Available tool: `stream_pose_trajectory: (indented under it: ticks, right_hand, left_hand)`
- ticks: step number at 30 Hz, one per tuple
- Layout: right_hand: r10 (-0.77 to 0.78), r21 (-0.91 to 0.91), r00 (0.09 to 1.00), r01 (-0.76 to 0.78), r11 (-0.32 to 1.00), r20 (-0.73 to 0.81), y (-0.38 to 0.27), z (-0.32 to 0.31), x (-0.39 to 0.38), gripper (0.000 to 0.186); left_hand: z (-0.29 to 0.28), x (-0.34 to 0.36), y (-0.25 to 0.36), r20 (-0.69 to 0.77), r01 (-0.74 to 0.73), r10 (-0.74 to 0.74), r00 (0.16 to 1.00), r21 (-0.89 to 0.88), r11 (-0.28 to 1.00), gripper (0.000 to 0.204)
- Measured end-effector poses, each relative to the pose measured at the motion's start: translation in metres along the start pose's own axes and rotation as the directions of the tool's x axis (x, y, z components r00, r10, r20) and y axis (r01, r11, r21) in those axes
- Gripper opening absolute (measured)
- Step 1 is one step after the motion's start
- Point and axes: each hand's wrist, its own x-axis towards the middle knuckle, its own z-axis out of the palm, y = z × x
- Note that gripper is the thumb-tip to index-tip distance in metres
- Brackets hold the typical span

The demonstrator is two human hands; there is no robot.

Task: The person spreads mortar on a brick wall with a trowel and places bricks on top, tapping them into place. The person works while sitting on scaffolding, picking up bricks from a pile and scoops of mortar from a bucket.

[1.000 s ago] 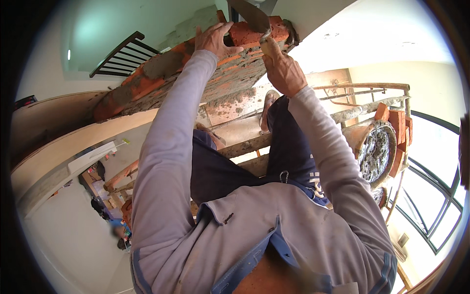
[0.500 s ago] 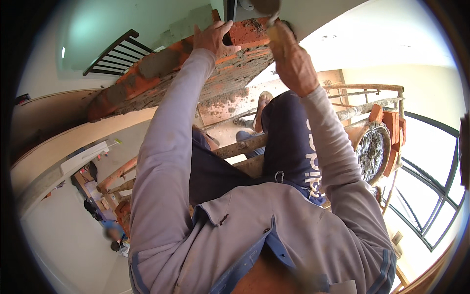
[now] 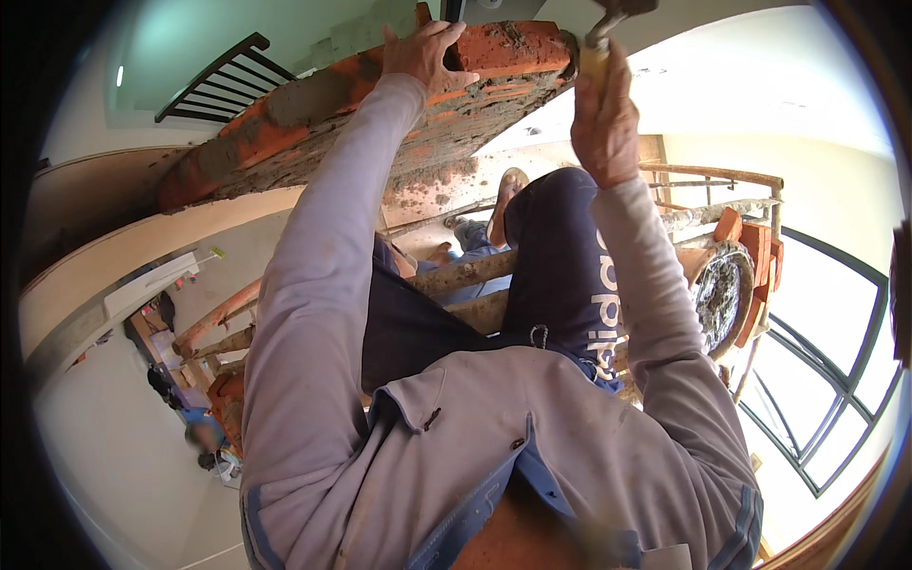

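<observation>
My left hand (image 3: 425, 59) lies on top of a rough brick wall (image 3: 313, 142), its fingers spread and thumb apart. Just right of it is an orange brick (image 3: 508, 52) at the wall's end, smeared with grey mortar. My right hand (image 3: 608, 133) is closed around the pale yellow handle of a trowel (image 3: 594, 63), raised to the right of the wall's end. The trowel's dark blade is partly cut off by the upper picture edge. Whatever lies under my left palm is hidden.
Wooden scaffold poles (image 3: 465, 274) run under my legs. To the right stand a round tub (image 3: 701, 304) of grey mortar and several stacked bricks (image 3: 757, 249). A dark window frame (image 3: 845, 380) is farther right. Another person (image 3: 202, 437) is at the lower left, below.
My right hand with the trowel has moved right, away from the wall's end. My left hand stays on the wall, with its view shifted slightly right and up.
</observation>
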Motion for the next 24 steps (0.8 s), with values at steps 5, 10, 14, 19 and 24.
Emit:
stream_pose_trajectory:
  ticks: [5,10,14,19,24]
  right_hand:
    - [0.051,-0.079,0.964,-0.031,0.996,0.262,0.035,0.006,-0.01,0.039]
    - [0.039,0.015,0.999,-0.039,0.999,-0.002,-0.005,-0.001,0.003,0.046]
    - [0.198,-0.113,0.915,-0.169,0.979,0.351,0.019,0.006,-0.006,0.028]
    - [0.056,-0.024,0.994,-0.054,0.998,0.093,-0.031,-0.031,0.034,0.038]
    - [0.032,0.076,0.996,-0.026,0.997,-0.087,-0.062,-0.035,0.034,0.041]
  left_hand:
    - [-0.004,0.006,0.007,0.043,0.043,-0.045,0.998,0.032,0.999,0.094]
    - [-0.007,-0.001,0.006,0.088,0.028,-0.028,0.996,0.0,1.0,0.096]
    - [-0.007,0.007,0.008,0.103,0.039,-0.037,0.994,-0.018,0.999,0.099]
    - [0.005,0.005,-0.032,-0.066,-0.108,0.092,0.994,-0.305,0.946,0.105]
    - [0.0,-0.004,-0.04,-0.179,-0.182,0.091,0.98,-0.595,0.783,0.106]
